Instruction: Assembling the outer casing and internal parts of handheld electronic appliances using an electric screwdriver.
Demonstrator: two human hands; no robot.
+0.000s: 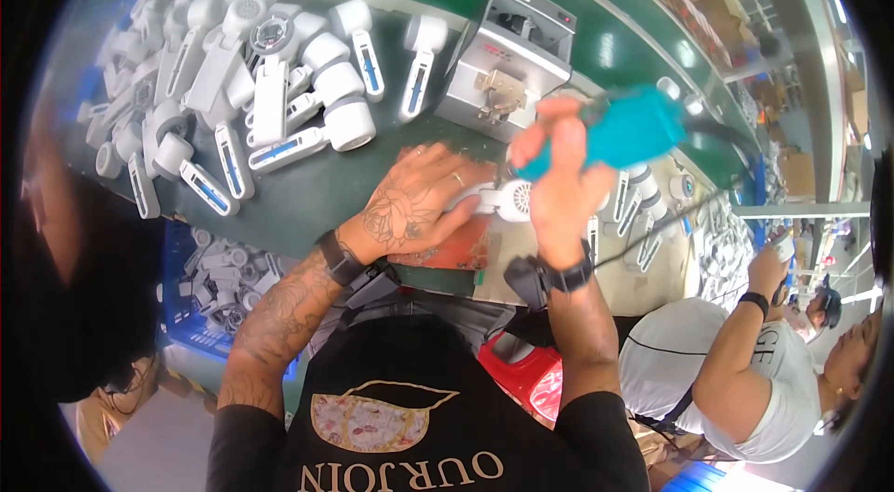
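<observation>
My left hand (414, 199) is closed on a small white handheld fan (514, 201), pressing it down on the work surface with its round slotted head toward the right. My right hand (563, 189) is wrapped round a teal electric screwdriver (638, 127), blurred by motion. The tool lies roughly level above the fan head, its thick end to the right; its tip is hidden by my fingers. Under my left hand lies a reddish-brown mat (447, 250).
A grey metal box machine (507, 54) stands beyond my hands. At left many white fans (270, 101), some with open handles showing blue strips, are heaped on the green bench. A blue crate (177, 287) holds more parts. Further fans (638, 203) lie at right, near a co-worker (726, 362).
</observation>
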